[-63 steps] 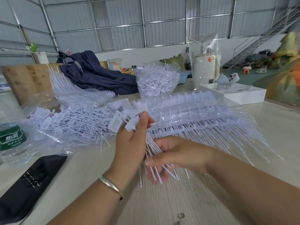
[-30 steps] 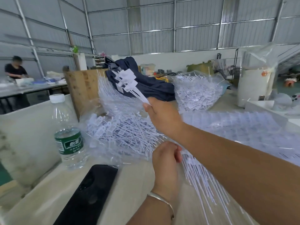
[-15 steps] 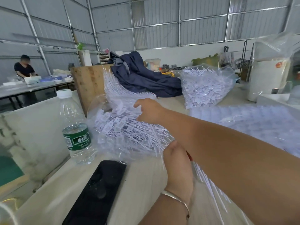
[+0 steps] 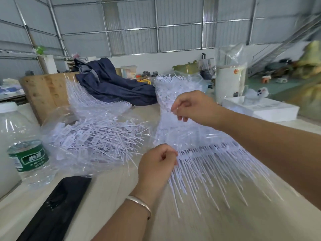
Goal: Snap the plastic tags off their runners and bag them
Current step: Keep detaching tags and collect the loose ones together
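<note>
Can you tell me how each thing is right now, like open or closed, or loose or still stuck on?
water bottle: upright, cap on.
bag of loose tags: open, lying on the table, holding snapped-off tags.
tag runners: tags attached, in clear wrap.
left hand: pinching the runners' left end.
right hand: fingers curled, pinching the clear wrap.
phone: flat, screen dark.
</note>
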`<state>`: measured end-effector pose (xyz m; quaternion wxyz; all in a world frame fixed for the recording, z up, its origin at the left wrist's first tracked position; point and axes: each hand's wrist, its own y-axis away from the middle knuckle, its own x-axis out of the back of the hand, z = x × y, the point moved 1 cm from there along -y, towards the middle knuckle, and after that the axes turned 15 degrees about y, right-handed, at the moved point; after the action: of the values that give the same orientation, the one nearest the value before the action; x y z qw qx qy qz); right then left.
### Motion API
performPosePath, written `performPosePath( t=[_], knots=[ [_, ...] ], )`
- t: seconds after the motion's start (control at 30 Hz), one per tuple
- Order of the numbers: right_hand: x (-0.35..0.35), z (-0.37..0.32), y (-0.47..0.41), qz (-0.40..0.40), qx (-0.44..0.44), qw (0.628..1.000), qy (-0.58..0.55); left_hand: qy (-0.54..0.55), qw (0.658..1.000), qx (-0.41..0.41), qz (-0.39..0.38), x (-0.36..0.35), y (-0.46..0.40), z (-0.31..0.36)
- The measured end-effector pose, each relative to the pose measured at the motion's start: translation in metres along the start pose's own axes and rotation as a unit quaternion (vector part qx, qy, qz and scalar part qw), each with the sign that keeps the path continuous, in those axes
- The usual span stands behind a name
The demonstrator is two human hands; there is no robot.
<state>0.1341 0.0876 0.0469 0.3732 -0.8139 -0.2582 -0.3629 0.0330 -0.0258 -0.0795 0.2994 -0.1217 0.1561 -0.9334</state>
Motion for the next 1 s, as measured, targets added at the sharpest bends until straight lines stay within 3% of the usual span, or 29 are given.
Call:
performPosePath(
  t=[0.13, 0.23, 0.37, 0.47, 0.7, 0.83, 1.0],
  knots=[
    [0.015, 0.036, 0.052, -0.021, -0.054, 0.998, 0.018, -0.199, 0.979, -0.042, -0.015, -0.003, 0.003, 0.000],
    [0.009, 0.062, 0.080, -0.039, -0.089, 0.986, 0.132, -0.259, 0.964, -0.039, -0.041, -0.005, 0.002, -0.004],
    [-0.014, 0.093, 0.097, -0.041, -0.108, 0.937, 0.329, -0.285, 0.957, -0.039, -0.043, -0.011, 0.005, -0.005],
    [-0.031, 0.111, 0.102, -0.048, -0.089, 0.914, 0.393, -0.320, 0.946, -0.028, -0.047, -0.017, 0.009, -0.004],
    [-0.049, 0.129, 0.106, -0.112, -0.100, 0.891, 0.428, -0.417, 0.897, -0.112, -0.094, -0.030, 0.005, -0.001],
    [-0.051, 0.124, 0.097, -0.174, -0.150, 0.889, 0.396, -0.450, 0.868, -0.093, -0.190, -0.041, -0.009, -0.006],
    [-0.044, 0.116, 0.090, -0.148, -0.176, 0.910, 0.345, -0.449, 0.862, -0.070, -0.225, -0.049, -0.018, -0.013]
  ],
)
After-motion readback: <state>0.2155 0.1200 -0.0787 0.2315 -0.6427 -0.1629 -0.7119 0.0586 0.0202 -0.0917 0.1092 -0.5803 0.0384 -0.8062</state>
